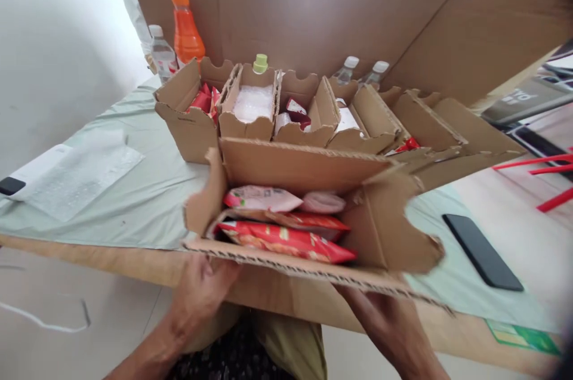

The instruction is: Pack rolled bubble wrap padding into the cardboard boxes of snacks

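Note:
An open cardboard box [295, 159] is in front of me, with several snack packets inside. A red packet [286, 243] lies nearest me, and behind it are a pink-and-white packet [264, 198] and a pale pink packet [323, 202]. My left hand [203, 284] is closed at the box's near left underside, fingertips partly hidden. On the other side, my right hand [380, 308] supports the box from below, its fingers mostly covered by the near wall. Whether the box touches the table is hard to tell.
Behind stands a row of cardboard bins [302, 135] holding packets and white items. An orange bottle [187, 34] and a clear bottle [162, 55] rise at back left. Bubble wrap [85, 171] lies left, a black phone [483, 252] right. A large cardboard panel [304, 10] backs everything.

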`<state>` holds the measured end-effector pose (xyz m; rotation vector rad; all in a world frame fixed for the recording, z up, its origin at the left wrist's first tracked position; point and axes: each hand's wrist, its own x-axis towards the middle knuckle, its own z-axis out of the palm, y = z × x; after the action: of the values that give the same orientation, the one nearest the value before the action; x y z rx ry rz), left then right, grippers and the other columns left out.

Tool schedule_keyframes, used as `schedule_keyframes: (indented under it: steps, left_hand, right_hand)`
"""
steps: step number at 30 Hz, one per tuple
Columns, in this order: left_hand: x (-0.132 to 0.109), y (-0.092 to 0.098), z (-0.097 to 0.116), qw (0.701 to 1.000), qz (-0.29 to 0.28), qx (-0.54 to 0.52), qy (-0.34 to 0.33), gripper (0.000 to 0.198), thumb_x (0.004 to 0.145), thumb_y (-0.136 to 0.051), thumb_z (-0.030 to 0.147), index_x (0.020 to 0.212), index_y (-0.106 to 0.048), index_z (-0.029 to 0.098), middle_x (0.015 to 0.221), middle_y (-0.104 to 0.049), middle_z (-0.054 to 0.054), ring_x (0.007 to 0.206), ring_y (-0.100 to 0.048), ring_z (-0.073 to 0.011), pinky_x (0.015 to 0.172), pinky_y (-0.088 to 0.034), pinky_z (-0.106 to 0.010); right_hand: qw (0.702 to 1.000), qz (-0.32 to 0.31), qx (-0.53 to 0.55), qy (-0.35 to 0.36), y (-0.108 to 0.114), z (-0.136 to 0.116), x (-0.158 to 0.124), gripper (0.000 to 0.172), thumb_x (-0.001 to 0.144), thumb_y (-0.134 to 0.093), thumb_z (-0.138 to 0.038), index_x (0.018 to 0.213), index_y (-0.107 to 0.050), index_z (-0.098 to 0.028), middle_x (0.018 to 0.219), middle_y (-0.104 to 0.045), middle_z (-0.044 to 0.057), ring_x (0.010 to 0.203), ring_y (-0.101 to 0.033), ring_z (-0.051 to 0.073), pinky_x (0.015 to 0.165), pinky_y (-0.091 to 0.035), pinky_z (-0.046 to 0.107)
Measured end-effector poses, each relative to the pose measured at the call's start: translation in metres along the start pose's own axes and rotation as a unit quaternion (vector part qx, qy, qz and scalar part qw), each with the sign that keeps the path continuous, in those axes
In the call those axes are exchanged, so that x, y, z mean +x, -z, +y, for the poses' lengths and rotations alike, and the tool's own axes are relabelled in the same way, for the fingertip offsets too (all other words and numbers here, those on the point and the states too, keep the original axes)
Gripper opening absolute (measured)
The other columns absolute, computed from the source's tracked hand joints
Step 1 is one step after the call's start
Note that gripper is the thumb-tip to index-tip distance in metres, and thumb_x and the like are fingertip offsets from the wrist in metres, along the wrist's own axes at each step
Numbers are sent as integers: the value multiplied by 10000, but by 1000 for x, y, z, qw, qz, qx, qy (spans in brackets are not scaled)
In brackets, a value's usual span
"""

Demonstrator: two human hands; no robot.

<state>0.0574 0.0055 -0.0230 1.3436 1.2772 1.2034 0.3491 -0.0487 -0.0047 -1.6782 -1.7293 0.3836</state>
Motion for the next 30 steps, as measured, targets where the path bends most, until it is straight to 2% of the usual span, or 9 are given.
schedule_keyframes:
  steps: [2,5,8,12,14,17,21,25,30]
  left_hand:
    - [18,10,7,998,49,-6,-34,397,835,-780,410,1159,-717,189,1092,-764,-104,1142,-712,-340,1012,-585,-458]
    - [39,4,13,994,63,-45,-79,518,832,-779,386,1297,-646,197,1299,-705,-121,1329,-615,-344,1171,-474,-504]
    - [35,-15,10,996,37,-43,-70,538,829,-786,403,1311,-638,214,1260,-714,-117,1270,-646,-362,1103,-542,-513]
    - [12,-22,2,997,40,-44,-47,598,834,-785,439,1369,-614,234,1212,-726,-117,1231,-665,-380,1047,-589,-511]
    - [6,-10,-2,997,62,-41,-36,611,843,-775,450,1381,-604,216,1180,-735,-122,1230,-670,-376,1062,-578,-513]
    - [-1,19,-8,992,119,-23,-27,528,848,-775,448,1293,-653,191,1123,-754,-119,1161,-707,-358,1070,-568,-496]
    - [-9,59,-19,973,226,-16,-47,437,880,-771,404,1259,-673,210,1205,-744,-89,1182,-702,-321,1141,-515,-465]
    - [-14,84,-30,948,310,-25,-68,590,888,-780,354,1430,-571,252,1453,-630,-65,1452,-517,-323,1265,-376,-474]
    - [-14,102,-39,926,372,-1,-72,565,901,-745,321,1435,-570,258,1491,-604,-60,1510,-451,-324,1318,-269,-508]
  right_hand:
    - [1000,-10,15,19,-16,-19,33,361,905,-715,-526,683,-701,-242,607,-644,16,593,-610,209,652,-554,340]
    - [997,46,54,33,-27,-32,64,324,922,-698,-530,821,-731,-223,641,-655,15,659,-639,210,711,-569,329]
    - [993,96,61,25,-17,-19,51,347,899,-727,-523,728,-686,-224,572,-606,6,506,-547,173,512,-492,286]
    - [998,13,46,-33,-9,9,21,371,887,-746,-507,656,-676,-226,590,-629,41,426,-518,175,367,-390,295]
    - [997,-30,66,-27,-21,7,24,344,897,-726,-502,696,-708,-223,638,-671,65,462,-569,199,375,-417,305]
    - [992,-59,110,27,-54,-19,51,336,898,-687,-515,734,-721,-224,705,-719,83,592,-656,245,481,-519,332]
    - [969,-139,183,93,-100,-69,95,336,911,-651,-535,971,-759,-222,894,-768,81,868,-722,290,812,-615,424]
    - [942,-156,254,153,-143,-102,125,537,907,-665,-593,1295,-684,-222,1190,-742,109,1225,-642,331,1094,-512,515]
    - [911,-188,302,207,-188,-123,154,727,884,-679,-653,1458,-566,-221,1414,-641,132,1377,-547,333,1187,-431,515]
